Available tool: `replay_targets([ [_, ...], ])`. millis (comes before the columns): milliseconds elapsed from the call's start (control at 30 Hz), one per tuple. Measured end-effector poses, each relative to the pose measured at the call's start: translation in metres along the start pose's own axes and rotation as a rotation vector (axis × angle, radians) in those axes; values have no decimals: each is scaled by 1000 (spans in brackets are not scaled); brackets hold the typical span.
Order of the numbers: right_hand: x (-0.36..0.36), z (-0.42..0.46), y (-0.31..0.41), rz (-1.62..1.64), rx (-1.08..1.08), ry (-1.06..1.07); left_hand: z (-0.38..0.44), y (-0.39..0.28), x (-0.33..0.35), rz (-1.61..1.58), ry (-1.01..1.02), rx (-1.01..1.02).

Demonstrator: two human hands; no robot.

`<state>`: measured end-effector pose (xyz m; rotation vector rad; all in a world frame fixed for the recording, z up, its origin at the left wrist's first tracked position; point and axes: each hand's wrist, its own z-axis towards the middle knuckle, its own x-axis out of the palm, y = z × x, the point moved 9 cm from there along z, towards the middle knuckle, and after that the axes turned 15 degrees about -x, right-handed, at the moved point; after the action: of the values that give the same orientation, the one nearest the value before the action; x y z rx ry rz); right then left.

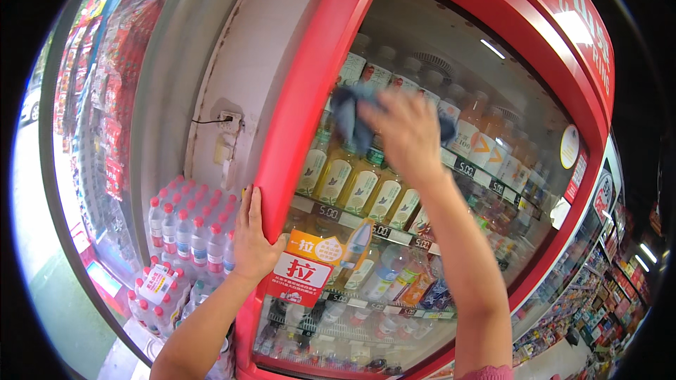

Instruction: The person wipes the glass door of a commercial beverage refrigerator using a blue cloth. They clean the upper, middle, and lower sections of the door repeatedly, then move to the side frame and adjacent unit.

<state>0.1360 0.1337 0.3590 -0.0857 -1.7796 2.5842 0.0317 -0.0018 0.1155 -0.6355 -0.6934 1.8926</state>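
Observation:
A red-framed drinks refrigerator [317, 100] with a glass door [449, 26] fills the middle of the view. My right hand [404, 126] is spread against a blue-grey cloth [351, 116] on the upper left part of the glass; both are blurred. My left hand [257, 243] grips the left edge of the red door frame, its fingers around the edge and the thumb towards the front. Behind the glass, bottles of yellow drink [359, 184] and other bottles stand on shelves with price tags. Orange and red stickers [301, 274] are on the glass beside my left hand.
Shrink-wrapped packs of red-capped bottles [198, 232] are stacked left of the refrigerator. A wall socket [229, 119] with a plugged-in black cable is above them. Hanging packaged goods [116, 132] are at the far left. Stocked store shelves [591, 285] stretch away at the right.

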Motion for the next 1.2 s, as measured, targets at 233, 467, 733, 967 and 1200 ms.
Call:
replay_targets([
  [233, -2, 42, -107, -357, 151, -144, -1, 0, 8, -15, 33, -11],
  [467, -62, -54, -151, -498, 293, 42, -2, 2, 5, -1, 9, 19],
  [733, -114, -164, -202, -723, 663, 279, -3, 4, 5, -5, 17, 1],
  [967, -111, -159, -197, -561, 1208, 105, -5, 0, 12, -8, 16, 4],
  [1200, -75, -105, -165, -576, 407, 259, 2, -1, -3, 15, -33, 53],
])
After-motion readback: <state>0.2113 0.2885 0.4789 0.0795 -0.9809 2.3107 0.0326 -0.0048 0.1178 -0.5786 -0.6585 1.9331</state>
